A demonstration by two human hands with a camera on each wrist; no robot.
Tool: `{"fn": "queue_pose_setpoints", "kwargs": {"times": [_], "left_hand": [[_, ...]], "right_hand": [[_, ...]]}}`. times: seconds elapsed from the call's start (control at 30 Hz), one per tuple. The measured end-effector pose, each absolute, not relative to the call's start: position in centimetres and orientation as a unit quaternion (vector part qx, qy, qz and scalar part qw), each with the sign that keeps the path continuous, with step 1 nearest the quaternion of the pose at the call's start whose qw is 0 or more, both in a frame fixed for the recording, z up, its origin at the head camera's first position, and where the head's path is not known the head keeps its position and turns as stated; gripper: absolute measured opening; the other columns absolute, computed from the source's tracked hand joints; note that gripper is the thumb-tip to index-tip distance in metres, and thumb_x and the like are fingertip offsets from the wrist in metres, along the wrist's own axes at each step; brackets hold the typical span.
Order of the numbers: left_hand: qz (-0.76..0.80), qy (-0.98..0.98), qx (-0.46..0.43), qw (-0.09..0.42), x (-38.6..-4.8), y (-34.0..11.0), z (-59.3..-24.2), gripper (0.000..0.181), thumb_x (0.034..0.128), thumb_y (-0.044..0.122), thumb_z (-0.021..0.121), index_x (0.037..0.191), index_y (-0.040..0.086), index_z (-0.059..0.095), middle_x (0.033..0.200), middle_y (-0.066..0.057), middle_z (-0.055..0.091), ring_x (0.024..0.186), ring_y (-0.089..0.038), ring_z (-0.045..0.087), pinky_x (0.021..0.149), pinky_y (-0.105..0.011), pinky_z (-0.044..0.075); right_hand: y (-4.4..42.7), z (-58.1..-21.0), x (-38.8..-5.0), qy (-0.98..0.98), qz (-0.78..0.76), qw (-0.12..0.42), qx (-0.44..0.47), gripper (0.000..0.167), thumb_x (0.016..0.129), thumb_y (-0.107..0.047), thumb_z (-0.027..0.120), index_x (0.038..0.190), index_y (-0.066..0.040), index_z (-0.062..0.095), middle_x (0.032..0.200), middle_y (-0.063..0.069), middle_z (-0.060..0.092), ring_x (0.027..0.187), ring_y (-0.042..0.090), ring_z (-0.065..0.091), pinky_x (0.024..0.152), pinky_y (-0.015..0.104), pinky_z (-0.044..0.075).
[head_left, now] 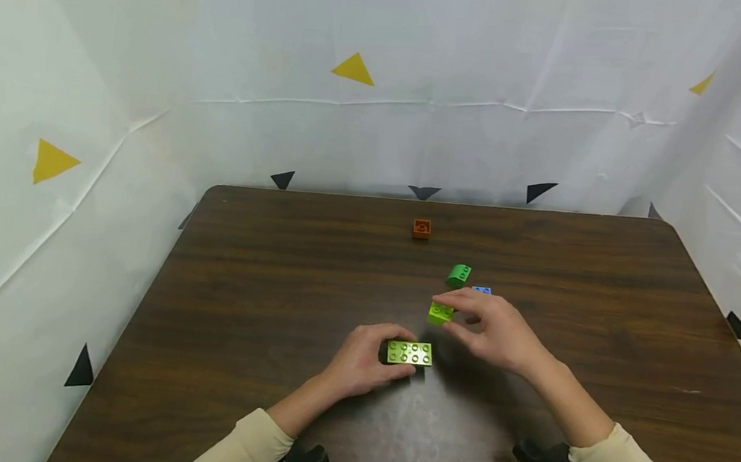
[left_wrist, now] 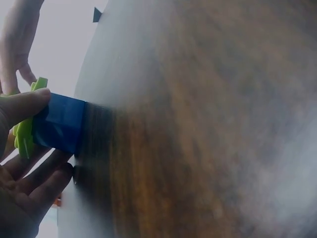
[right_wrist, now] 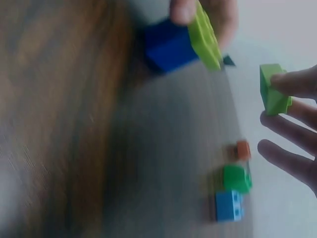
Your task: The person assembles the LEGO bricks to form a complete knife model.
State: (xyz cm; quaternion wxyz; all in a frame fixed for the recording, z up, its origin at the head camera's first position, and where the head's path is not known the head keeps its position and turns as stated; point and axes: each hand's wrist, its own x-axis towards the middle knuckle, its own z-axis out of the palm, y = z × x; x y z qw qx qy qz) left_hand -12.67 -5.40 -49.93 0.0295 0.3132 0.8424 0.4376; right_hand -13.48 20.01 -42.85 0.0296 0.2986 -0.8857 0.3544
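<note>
My left hand (head_left: 367,359) grips a lime plate-like brick with several studs (head_left: 409,353) between thumb and fingers. In the left wrist view that lime piece (left_wrist: 25,134) sits on a dark blue block (left_wrist: 60,123) standing on the table, the thumb at their joint. My right hand (head_left: 494,328) pinches a smaller lime brick (head_left: 440,314) by thumb and fingertips, up and to the right of the left hand's stack. In the right wrist view this brick (right_wrist: 273,90) is held above the table, apart from the stack; the other fingers are spread.
On the wooden table (head_left: 271,273), a green rounded brick (head_left: 458,275) and a light blue brick (head_left: 482,290) lie just beyond my right hand. An orange brick (head_left: 421,228) sits near the far edge. White sheeting (head_left: 228,35) with yellow and black triangles surrounds the table.
</note>
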Motion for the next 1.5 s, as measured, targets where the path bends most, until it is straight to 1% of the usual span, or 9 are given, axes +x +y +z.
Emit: {"fn": "queue_pose_setpoints", "kwargs": {"times": [0.07, 0.2, 0.37, 0.5, 0.63, 0.8, 1.1, 1.5], "left_hand": [[0.439, 0.842, 0.311, 0.033, -12.7, -5.4, -49.9, 0.036, 0.0809, 0.03, 0.083, 0.113, 0.019, 0.07, 0.106, 0.009, 0.069, 0.091, -0.004, 0.06, 0.078, -0.024, 0.047], [0.437, 0.847, 0.301, 0.041, -12.7, -5.4, -49.9, 0.038, 0.0807, 0.03, 0.083, 0.113, 0.016, 0.069, 0.105, 0.006, 0.069, 0.087, -0.005, 0.06, 0.074, -0.025, 0.048], [0.436, 0.849, 0.296, 0.042, -12.7, -5.4, -50.0, 0.038, 0.0801, 0.03, 0.083, 0.112, 0.016, 0.069, 0.101, 0.007, 0.068, 0.082, -0.005, 0.059, 0.071, -0.024, 0.048], [0.439, 0.847, 0.298, 0.043, -12.7, -5.5, -50.0, 0.038, 0.0797, 0.031, 0.084, 0.113, 0.019, 0.069, 0.099, 0.009, 0.068, 0.08, -0.005, 0.059, 0.07, -0.024, 0.048], [0.443, 0.845, 0.298, 0.042, -12.7, -5.5, -49.9, 0.037, 0.0799, 0.033, 0.083, 0.112, 0.021, 0.07, 0.098, 0.01, 0.068, 0.079, -0.005, 0.059, 0.069, -0.024, 0.047], [0.443, 0.844, 0.299, 0.037, -12.7, -5.5, -50.0, 0.036, 0.0795, 0.032, 0.084, 0.111, 0.021, 0.07, 0.097, 0.011, 0.068, 0.078, -0.005, 0.059, 0.069, -0.024, 0.047], [0.444, 0.845, 0.296, 0.039, -12.7, -5.6, -50.0, 0.037, 0.0798, 0.034, 0.083, 0.112, 0.022, 0.07, 0.099, 0.011, 0.068, 0.08, -0.004, 0.059, 0.07, -0.024, 0.047], [0.449, 0.841, 0.298, 0.043, -12.6, -5.7, -50.0, 0.038, 0.081, 0.033, 0.082, 0.115, 0.022, 0.07, 0.102, 0.011, 0.069, 0.083, -0.004, 0.061, 0.072, -0.025, 0.048]], "right_hand": [[19.3, -42.9, -13.0, -0.877, 0.36, 0.021, 0.317, 0.047, 0.083, -0.003, 0.078, 0.127, -0.011, 0.066, 0.121, 0.001, 0.066, 0.102, 0.017, 0.065, 0.075, 0.035, 0.057], [18.2, -42.8, -12.1, -0.865, 0.369, 0.013, 0.339, 0.046, 0.083, -0.006, 0.079, 0.127, -0.012, 0.066, 0.122, -0.002, 0.065, 0.101, 0.012, 0.064, 0.074, 0.035, 0.057], [17.3, -43.4, -11.6, -0.849, 0.375, 0.018, 0.372, 0.045, 0.082, -0.006, 0.079, 0.125, -0.01, 0.067, 0.121, -0.003, 0.065, 0.102, 0.012, 0.063, 0.073, 0.036, 0.056], [17.0, -44.0, -11.3, -0.849, 0.356, 0.034, 0.389, 0.04, 0.081, -0.008, 0.08, 0.12, -0.01, 0.07, 0.117, -0.004, 0.065, 0.102, 0.012, 0.063, 0.077, 0.034, 0.055], [16.9, -44.4, -11.1, -0.853, 0.344, 0.044, 0.391, 0.036, 0.081, -0.009, 0.081, 0.116, -0.01, 0.072, 0.116, -0.003, 0.066, 0.102, 0.013, 0.064, 0.08, 0.035, 0.054], [16.7, -44.7, -11.1, -0.854, 0.342, 0.052, 0.388, 0.036, 0.08, -0.009, 0.082, 0.115, -0.01, 0.072, 0.115, -0.003, 0.066, 0.102, 0.012, 0.064, 0.08, 0.036, 0.054], [16.4, -44.9, -10.9, -0.859, 0.329, 0.065, 0.386, 0.036, 0.08, -0.013, 0.083, 0.115, -0.013, 0.073, 0.116, -0.006, 0.066, 0.101, 0.01, 0.064, 0.078, 0.035, 0.054], [16.4, -45.2, -10.7, -0.862, 0.325, 0.065, 0.383, 0.036, 0.081, -0.015, 0.082, 0.116, -0.015, 0.073, 0.117, -0.008, 0.065, 0.101, 0.009, 0.064, 0.076, 0.034, 0.054]]}}
